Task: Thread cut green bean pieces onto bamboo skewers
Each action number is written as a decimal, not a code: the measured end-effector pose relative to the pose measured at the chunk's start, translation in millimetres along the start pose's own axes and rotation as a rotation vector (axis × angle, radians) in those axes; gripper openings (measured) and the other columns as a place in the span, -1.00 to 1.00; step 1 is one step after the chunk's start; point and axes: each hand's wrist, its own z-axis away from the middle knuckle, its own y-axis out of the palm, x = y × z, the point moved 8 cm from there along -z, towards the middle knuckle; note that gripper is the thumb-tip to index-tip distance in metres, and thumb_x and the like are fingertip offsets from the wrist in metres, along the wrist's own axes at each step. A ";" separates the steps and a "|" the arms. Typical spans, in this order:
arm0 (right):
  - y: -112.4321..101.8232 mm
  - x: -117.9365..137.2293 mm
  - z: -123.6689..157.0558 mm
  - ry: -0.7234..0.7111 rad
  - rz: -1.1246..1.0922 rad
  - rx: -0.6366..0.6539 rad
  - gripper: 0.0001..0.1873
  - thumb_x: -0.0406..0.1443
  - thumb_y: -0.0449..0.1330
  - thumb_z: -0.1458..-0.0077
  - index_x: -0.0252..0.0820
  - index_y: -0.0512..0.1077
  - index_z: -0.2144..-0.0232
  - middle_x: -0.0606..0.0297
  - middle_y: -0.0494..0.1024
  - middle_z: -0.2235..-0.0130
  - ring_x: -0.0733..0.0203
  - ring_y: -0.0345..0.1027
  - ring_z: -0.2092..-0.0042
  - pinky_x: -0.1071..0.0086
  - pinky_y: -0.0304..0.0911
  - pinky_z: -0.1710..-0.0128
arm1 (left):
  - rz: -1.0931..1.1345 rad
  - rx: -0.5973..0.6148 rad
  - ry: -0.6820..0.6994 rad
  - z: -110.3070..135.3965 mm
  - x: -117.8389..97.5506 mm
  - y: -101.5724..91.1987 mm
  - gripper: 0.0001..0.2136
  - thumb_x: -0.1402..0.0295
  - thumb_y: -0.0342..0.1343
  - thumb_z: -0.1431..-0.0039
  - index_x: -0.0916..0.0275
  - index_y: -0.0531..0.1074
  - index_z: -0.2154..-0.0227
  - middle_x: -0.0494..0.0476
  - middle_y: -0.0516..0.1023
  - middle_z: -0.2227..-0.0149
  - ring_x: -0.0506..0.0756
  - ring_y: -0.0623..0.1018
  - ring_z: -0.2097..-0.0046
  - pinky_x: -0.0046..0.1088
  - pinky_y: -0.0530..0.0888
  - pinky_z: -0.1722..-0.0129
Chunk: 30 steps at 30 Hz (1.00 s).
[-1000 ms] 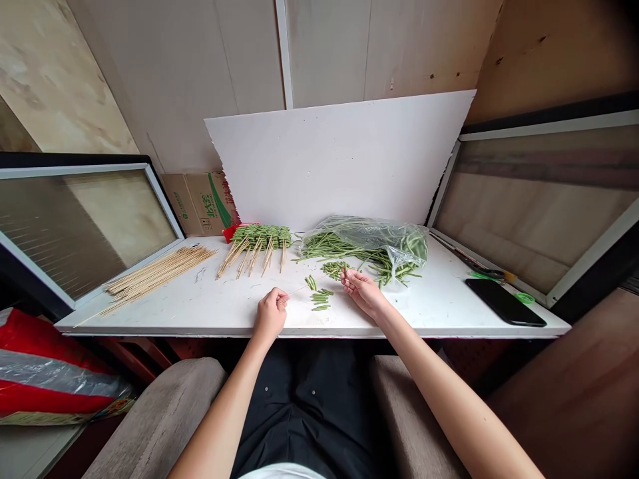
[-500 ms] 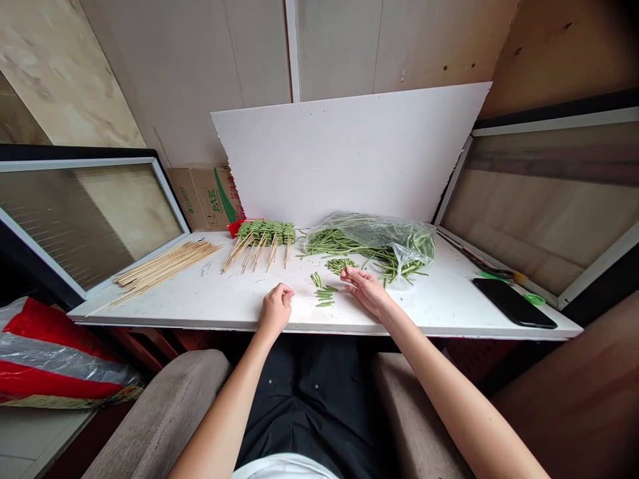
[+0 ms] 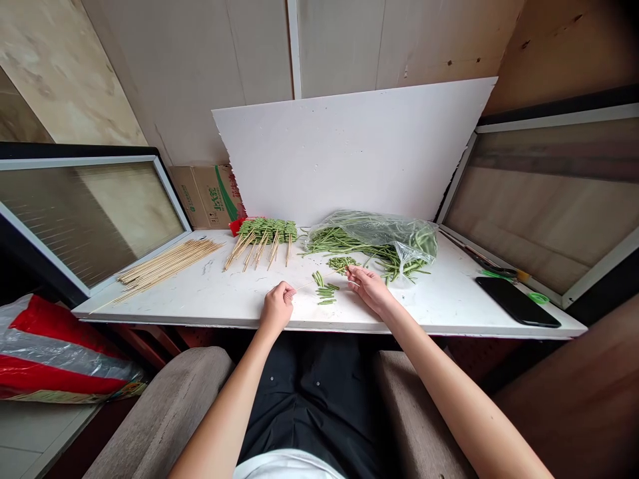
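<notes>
My left hand (image 3: 277, 308) is closed in a pinch around the near end of a thin bamboo skewer (image 3: 304, 287). The skewer slants up and to the right over the table. My right hand (image 3: 368, 289) pinches at its far end, where a small piece of green bean seems to sit between the fingertips; the fingers partly hide it. Below the skewer, several cut bean pieces (image 3: 327, 293) lie in a loose column. Just behind the right fingertips is a small heap of cut beans (image 3: 340, 264).
Skewered bean bundles (image 3: 268, 231) are stacked at the back, their sticks pointing forward. Bare skewers (image 3: 170, 265) lie at left. A clear plastic bag (image 3: 399, 234) of long beans is at back right. A black phone (image 3: 516, 301) and scissors (image 3: 499, 269) lie far right on the white table (image 3: 210, 306).
The skewer's far end now meets my right fingertips more plainly. My hands have hardly moved; the whole view has shifted slightly.
</notes>
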 end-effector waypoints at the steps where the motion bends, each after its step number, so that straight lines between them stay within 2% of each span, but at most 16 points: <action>1: 0.1 0.4 -0.1 -0.008 0.010 -0.003 -0.67 -0.01 0.49 0.02 -0.08 0.65 0.31 0.28 0.54 0.29 0.25 0.31 0.29 0.41 0.32 0.26 | 0.005 0.004 0.001 0.0 0.1 0.3 -0.84 0.52 0.04 -0.26 0.17 0.47 0.34 0.08 0.61 0.39 0.10 0.58 0.32 -0.44 0.40 0.30; 7: 0.0 3.7 -0.1 -0.056 0.074 -0.036 -0.64 0.02 0.49 0.07 -0.10 0.64 0.35 0.27 0.54 0.36 0.23 0.31 0.32 0.37 0.30 0.29 | 0.017 0.014 -0.001 0.4 0.1 0.3 -0.83 0.53 0.03 -0.23 0.17 0.46 0.39 0.07 0.63 0.37 0.09 0.58 0.33 -0.45 0.40 0.30; 17: -4.8 6.4 0.3 -0.120 0.190 -0.117 -0.58 0.08 0.48 0.10 -0.08 0.67 0.33 0.23 0.61 0.32 0.13 0.41 0.28 0.28 0.35 0.22 | 0.022 0.009 -0.014 0.3 -1.2 -0.5 -0.82 0.55 0.03 -0.22 0.18 0.47 0.40 0.08 0.64 0.37 0.09 0.59 0.31 -0.45 0.39 0.31; 25: -7.8 7.1 1.1 -0.148 0.230 -0.163 -0.62 0.05 0.48 0.06 -0.08 0.67 0.32 0.19 0.64 0.20 0.06 0.46 0.12 0.31 0.31 0.23 | 0.034 0.007 -0.014 1.1 -2.6 -1.3 -0.83 0.53 0.03 -0.23 0.17 0.46 0.39 0.07 0.62 0.39 0.09 0.59 0.31 -0.46 0.39 0.30; 30: -1.9 8.2 5.0 -0.123 0.209 -0.175 -0.62 0.05 0.49 0.09 -0.09 0.64 0.39 0.16 0.65 0.14 0.05 0.47 0.10 0.31 0.31 0.26 | 0.037 0.014 -0.022 1.0 -2.3 -2.1 -0.83 0.53 0.04 -0.22 0.17 0.46 0.40 0.07 0.62 0.38 0.09 0.59 0.32 -0.45 0.40 0.30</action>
